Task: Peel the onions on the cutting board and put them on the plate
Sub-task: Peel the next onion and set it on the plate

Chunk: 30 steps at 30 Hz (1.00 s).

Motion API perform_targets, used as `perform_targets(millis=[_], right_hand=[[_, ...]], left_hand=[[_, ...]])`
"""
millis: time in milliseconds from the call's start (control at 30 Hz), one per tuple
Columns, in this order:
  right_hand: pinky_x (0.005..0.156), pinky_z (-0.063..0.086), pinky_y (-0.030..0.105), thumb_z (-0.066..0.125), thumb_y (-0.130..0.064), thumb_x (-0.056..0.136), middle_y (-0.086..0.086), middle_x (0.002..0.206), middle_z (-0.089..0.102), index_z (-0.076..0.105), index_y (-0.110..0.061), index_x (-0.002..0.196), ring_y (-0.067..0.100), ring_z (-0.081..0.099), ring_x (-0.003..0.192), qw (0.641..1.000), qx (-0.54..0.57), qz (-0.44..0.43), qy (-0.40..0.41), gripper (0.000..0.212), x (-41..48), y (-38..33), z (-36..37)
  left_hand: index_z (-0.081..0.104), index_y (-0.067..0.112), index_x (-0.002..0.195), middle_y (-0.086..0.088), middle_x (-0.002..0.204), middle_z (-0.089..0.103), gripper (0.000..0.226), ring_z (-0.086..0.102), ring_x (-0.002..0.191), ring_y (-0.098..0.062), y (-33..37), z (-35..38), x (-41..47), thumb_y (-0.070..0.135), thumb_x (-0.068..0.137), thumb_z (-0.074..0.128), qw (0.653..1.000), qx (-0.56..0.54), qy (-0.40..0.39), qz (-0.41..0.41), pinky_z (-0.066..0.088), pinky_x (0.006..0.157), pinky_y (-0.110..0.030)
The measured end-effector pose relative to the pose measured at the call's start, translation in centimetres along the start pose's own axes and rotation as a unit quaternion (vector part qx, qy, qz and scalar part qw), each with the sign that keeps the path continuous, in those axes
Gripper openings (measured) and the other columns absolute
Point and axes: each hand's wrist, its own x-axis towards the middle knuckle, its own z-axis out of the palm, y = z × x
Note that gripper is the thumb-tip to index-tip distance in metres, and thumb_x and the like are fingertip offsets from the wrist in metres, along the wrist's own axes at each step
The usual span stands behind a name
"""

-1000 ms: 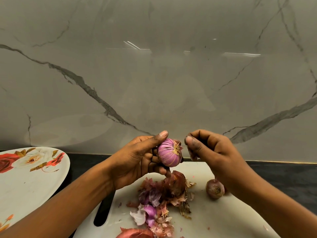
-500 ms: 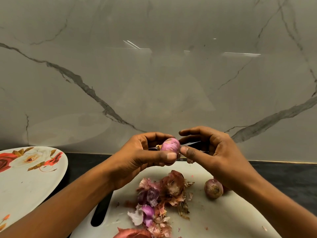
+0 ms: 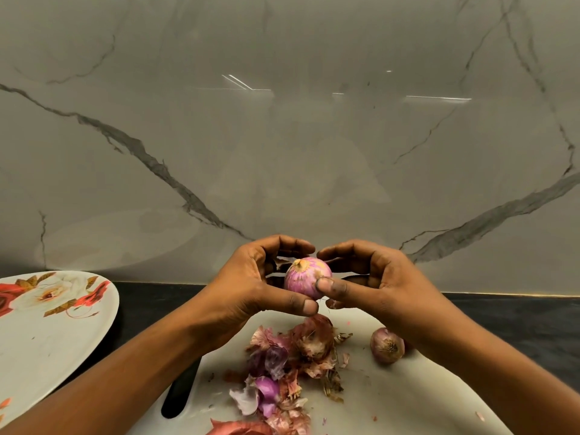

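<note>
Hands share one grip: left hand [image 3: 251,287] and right hand [image 3: 379,277] curl round the pink onion [image 3: 306,276], held above the cutting board [image 3: 408,400]. On the board lie loose skins [image 3: 292,356] and an unpeeled onion [image 3: 386,345]. The flowered plate [image 3: 47,340] sits left on the dark worktop [image 3: 518,318].

Looks like a home kitchen, pretty plainly: glossy grey-veined marble-look backsplash [image 3: 282,136] behind a dark counter [image 3: 518,318], white cutting board [image 3: 408,403] littered with papery onion skins [image 3: 310,343], plus a flowery dinner plate [image 3: 47,356] sitting off to the left.
</note>
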Motion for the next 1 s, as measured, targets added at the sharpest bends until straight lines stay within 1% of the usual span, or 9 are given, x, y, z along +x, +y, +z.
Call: perform_targets(millis=[133, 267, 333, 533, 667, 733, 833, 933, 1000], right_hand=[[0.081, 0.063, 0.030, 0.083, -0.017, 0.079, 0.000, 0.118, 0.077, 0.070, -0.020, 0.124, 0.022, 0.077, 0.102, 0.999, 0.048, 0.001, -0.003, 0.048, 0.04, -0.05, -0.29], [0.085, 0.063, 0.033, 0.082, -0.012, 0.079, -0.001, 0.121, 0.075, 0.069, -0.021, 0.127, 0.021, 0.076, 0.108, 0.998, 0.063, -0.001, -0.008, 0.050, -0.01, -0.04, -0.37], [0.085, 0.063, 0.032, 0.081, -0.011, 0.080, -0.001, 0.122, 0.075, 0.069, -0.022, 0.126, 0.021, 0.076, 0.107, 0.998, 0.062, -0.001, -0.010, 0.050, -0.02, -0.14, -0.28], [0.085, 0.062, 0.028, 0.082, -0.011, 0.082, -0.002, 0.118, 0.077, 0.068, -0.024, 0.128, 0.017, 0.075, 0.107, 0.999, 0.045, 0.000, -0.003, 0.050, -0.15, -0.22, 0.03], [0.091, 0.062, 0.033, 0.086, -0.017, 0.076, 0.000, 0.115, 0.079, 0.067, -0.024, 0.128, 0.019, 0.076, 0.108, 0.999, 0.031, 0.005, -0.023, 0.057, -0.24, -0.02, 0.30], [0.092, 0.062, 0.036, 0.088, -0.021, 0.074, -0.001, 0.117, 0.078, 0.068, -0.026, 0.128, 0.018, 0.075, 0.109, 1.000, 0.011, -0.006, -0.016, 0.058, -0.20, -0.07, 0.22], [0.090, 0.063, 0.033, 0.088, -0.022, 0.071, -0.004, 0.116, 0.078, 0.069, -0.027, 0.126, 0.016, 0.075, 0.108, 1.000, 0.004, -0.026, -0.003, 0.058, -0.22, -0.22, 0.11], [0.088, 0.063, 0.030, 0.086, -0.020, 0.072, -0.005, 0.115, 0.078, 0.070, -0.024, 0.123, 0.014, 0.075, 0.109, 0.999, 0.008, -0.050, 0.008, 0.054, -0.31, -0.29, 0.06], [0.086, 0.063, 0.028, 0.086, -0.020, 0.073, -0.007, 0.113, 0.079, 0.072, -0.025, 0.119, 0.012, 0.075, 0.108, 0.998, -0.008, -0.062, 0.023, 0.049, -0.30, -0.28, 0.02]], left_hand=[[0.079, 0.023, 0.108, -0.003, 0.114, 0.077, 0.055, 0.075, 0.107, -0.028, 0.26, -0.14, -0.06, -0.002, 0.061, 0.090, 0.999, -0.038, -0.001, 0.018, 0.063, 0.084, -0.035], [0.081, 0.015, 0.101, -0.014, 0.115, 0.076, 0.033, 0.074, 0.110, -0.029, 0.30, -0.32, 0.04, 0.005, 0.072, 0.093, 0.997, -0.056, 0.014, 0.050, 0.064, 0.087, -0.037], [0.083, 0.011, 0.098, -0.016, 0.113, 0.077, 0.026, 0.074, 0.110, -0.029, 0.21, -0.28, 0.07, 0.008, 0.072, 0.086, 0.995, -0.068, 0.027, 0.061, 0.063, 0.086, -0.034], [0.083, 0.009, 0.093, -0.013, 0.108, 0.077, 0.021, 0.074, 0.108, -0.026, -0.06, -0.09, 0.15, 0.016, 0.074, 0.081, 0.993, -0.035, 0.052, 0.104, 0.062, 0.085, -0.030], [0.083, 0.008, 0.091, -0.010, 0.106, 0.076, 0.016, 0.074, 0.105, -0.025, -0.07, 0.07, 0.01, 0.015, 0.077, 0.079, 0.992, -0.014, 0.047, 0.115, 0.063, 0.080, -0.031], [0.082, 0.006, 0.094, -0.012, 0.105, 0.077, 0.019, 0.074, 0.105, -0.025, -0.16, -0.03, 0.14, 0.015, 0.077, 0.079, 0.992, -0.022, 0.059, 0.109, 0.063, 0.084, -0.032], [0.078, 0.007, 0.110, -0.012, 0.111, 0.079, 0.031, 0.075, 0.109, -0.028, -0.17, -0.24, 0.28, 0.017, 0.080, 0.078, 0.995, -0.042, 0.055, 0.066, 0.063, 0.089, -0.034], [0.078, 0.016, 0.119, -0.012, 0.120, 0.076, 0.035, 0.074, 0.111, -0.034, -0.10, -0.16, 0.19, 0.017, 0.085, 0.083, 0.997, -0.071, 0.001, 0.020, 0.064, 0.087, -0.036], [0.075, 0.017, 0.126, -0.015, 0.123, 0.075, 0.041, 0.074, 0.110, -0.038, -0.14, -0.16, 0.11, 0.014, 0.085, 0.081, 0.997, -0.072, -0.037, 0.010, 0.064, 0.088, -0.039]])
